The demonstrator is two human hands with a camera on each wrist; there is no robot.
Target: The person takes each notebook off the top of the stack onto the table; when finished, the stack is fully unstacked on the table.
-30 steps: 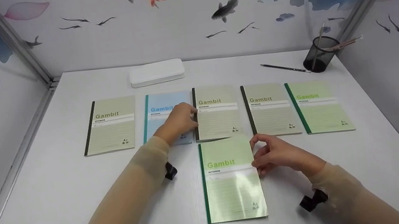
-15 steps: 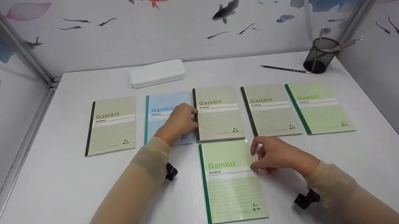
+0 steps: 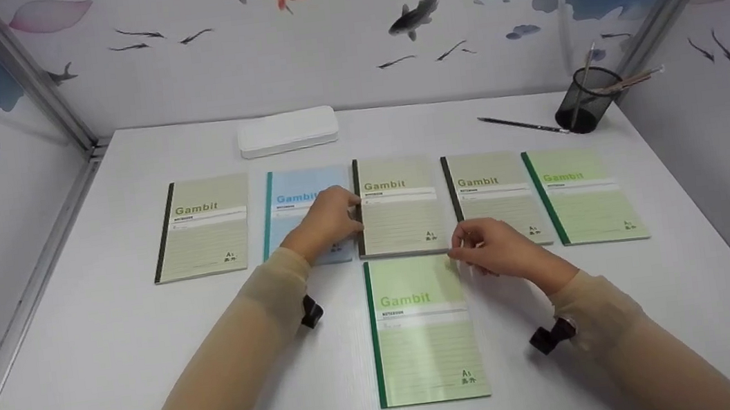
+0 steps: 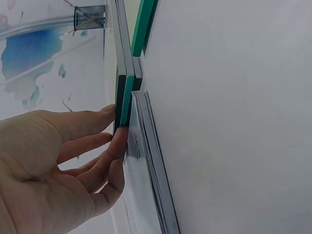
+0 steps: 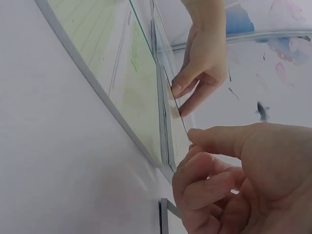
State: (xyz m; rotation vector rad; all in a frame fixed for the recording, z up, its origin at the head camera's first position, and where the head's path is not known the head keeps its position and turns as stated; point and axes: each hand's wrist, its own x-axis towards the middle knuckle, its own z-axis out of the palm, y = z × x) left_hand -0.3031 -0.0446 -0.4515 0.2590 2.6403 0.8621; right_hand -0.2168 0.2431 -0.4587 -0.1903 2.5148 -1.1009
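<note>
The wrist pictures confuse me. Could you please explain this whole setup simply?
There is no machine, only a person's left hand and right hand. The head camera looks down; each wrist camera watches one hand. On the white table lies a row of notebooks, with a green notebook nearer the person. Behind are a white case, a pencil and a mesh cup. The left hand touches the middle stack at its left edge; the right is at its near right corner, gripping or not is unclear.

Beige sleeves (image 3: 218, 373) each bear a small black fitting (image 3: 312, 311)
</note>
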